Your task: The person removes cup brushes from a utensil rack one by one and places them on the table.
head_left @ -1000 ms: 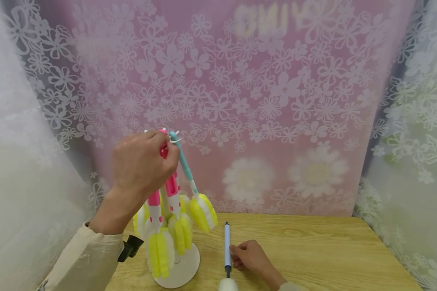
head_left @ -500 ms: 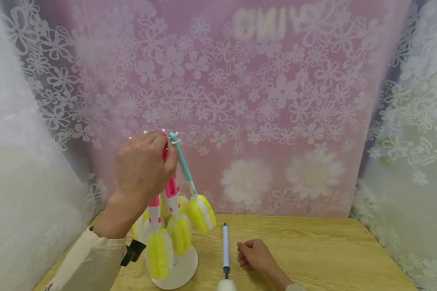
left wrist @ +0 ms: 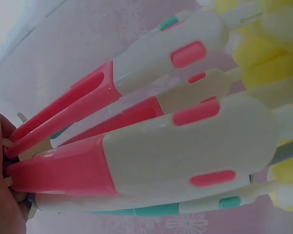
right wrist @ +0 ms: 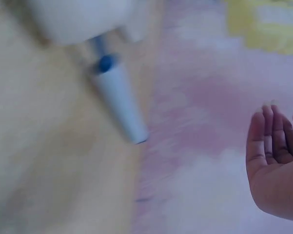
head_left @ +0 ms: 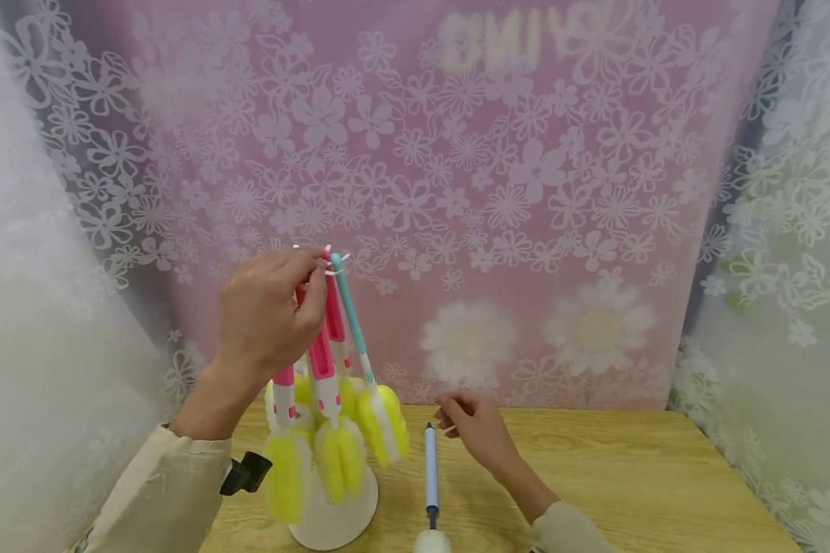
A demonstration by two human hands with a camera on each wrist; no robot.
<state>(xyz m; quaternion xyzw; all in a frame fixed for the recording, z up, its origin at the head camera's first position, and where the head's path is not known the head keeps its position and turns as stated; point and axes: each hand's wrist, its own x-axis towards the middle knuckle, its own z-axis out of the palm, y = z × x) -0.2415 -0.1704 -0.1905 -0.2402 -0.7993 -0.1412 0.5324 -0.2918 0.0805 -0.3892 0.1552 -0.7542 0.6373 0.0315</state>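
Note:
In the head view, my left hand [head_left: 266, 311] pinches at the top of a white stand, where several sponge bottle brushes hang heads down. Its fingers are at the end of a pink-handled brush [head_left: 321, 357], and in the left wrist view the pink handles [left wrist: 63, 173] run up to those fingers. A teal-handled brush [head_left: 349, 307] hangs just right of the hand. My right hand [head_left: 480, 434] is lifted over the far part of the table, fingers loosely bent around nothing. Below it lies a brush with a light blue handle [head_left: 432, 468] and a white head.
The stand's round white base [head_left: 349, 522] rests on the wooden table [head_left: 595, 476]. Yellow and white sponge heads [head_left: 339, 457] hang over that base. A pink flowered curtain [head_left: 526, 192] closes off the back, with pale curtains at both sides.
My right hand has left the side of the light blue handle and risen toward the back of the table. The hanging brushes have turned a little on the stand, under my left hand.

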